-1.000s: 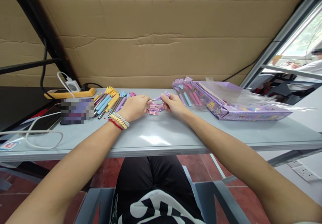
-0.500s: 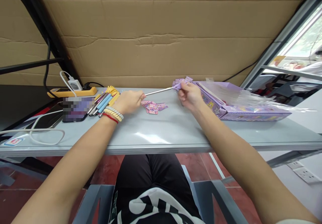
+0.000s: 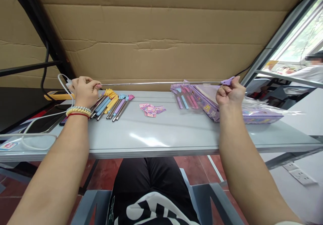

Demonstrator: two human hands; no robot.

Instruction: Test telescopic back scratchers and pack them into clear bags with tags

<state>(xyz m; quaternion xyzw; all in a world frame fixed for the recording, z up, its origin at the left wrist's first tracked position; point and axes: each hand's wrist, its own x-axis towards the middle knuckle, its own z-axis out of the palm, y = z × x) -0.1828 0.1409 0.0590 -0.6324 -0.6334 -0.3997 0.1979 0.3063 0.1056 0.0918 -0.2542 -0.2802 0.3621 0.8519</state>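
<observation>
Telescopic back scratcher (image 3: 161,83): held level across the middle of the frame, its thin metal rod spanning from hand to hand, above the desktop's far edge.
Left hand (image 3: 84,90): left of centre, fingertips pinching the rod's end; the fingers cover the grip.
Right hand (image 3: 230,92): right of centre, thumb and forefinger grasping the purple claw head (image 3: 227,81), other fingers curled into the palm.
Pink printed tags (image 3: 151,109): a loose, overlapping cluster at centre, below the rod.
Unbagged back scratchers (image 3: 112,105): side by side at centre left, just beside the left hand, with yellow, blue and pink claws.
Bagged back scratchers (image 3: 186,98): right of centre, in clear plastic, against the purple display box (image 3: 205,105).
White charging cable (image 3: 40,118): looping at the left.
Grey desktop (image 3: 164,130): beneath it all, across the middle.
Cardboard sheet (image 3: 161,23): filling the top.
</observation>
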